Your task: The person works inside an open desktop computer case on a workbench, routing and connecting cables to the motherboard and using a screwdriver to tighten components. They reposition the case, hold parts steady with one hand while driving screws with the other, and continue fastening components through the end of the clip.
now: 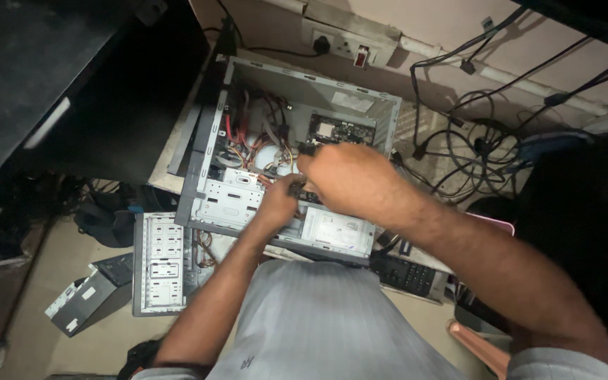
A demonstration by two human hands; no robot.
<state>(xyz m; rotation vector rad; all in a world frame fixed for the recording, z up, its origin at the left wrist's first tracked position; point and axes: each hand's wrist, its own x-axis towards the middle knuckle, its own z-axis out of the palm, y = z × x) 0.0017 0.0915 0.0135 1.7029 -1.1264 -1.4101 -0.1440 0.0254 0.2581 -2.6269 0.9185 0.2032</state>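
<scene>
An open computer case (297, 151) of grey perforated sheet metal is laid on its side, its interior facing up. Both hands are held close together inside it, near its middle. The left hand (279, 204) is pinched on a small dark connector (295, 187), while the right hand (350, 176) is curled over the red and orange cables (248, 137); what it grips cannot be told. The connector is best worked straight, not twisted, with the thin wires kept slack.

Support: a pale table (172, 172) was seen.
Carried: an opened computer case (248, 204), a black keyboard (406, 274).
</scene>
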